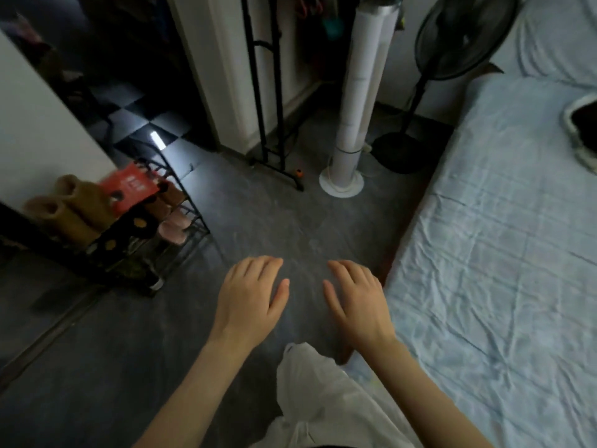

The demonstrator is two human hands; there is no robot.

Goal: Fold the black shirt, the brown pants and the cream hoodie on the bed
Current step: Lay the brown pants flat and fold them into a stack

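My left hand [253, 294] and my right hand [357, 297] hover side by side over the dark floor, palms down, fingers spread, holding nothing. The bed [504, 253] with a wrinkled pale blue sheet fills the right side, just right of my right hand. At the bed's far right edge lies a black garment with cream fabric around it [581, 130], cut off by the frame; which clothes they are I cannot tell. No brown pants are visible.
A shoe rack [139, 234] with boots and a red box stands at left. A black clothes rail [268, 92], a white tower fan [355, 108] and a black pedestal fan [429, 92] stand beyond. My white trouser leg [323, 399] shows below.
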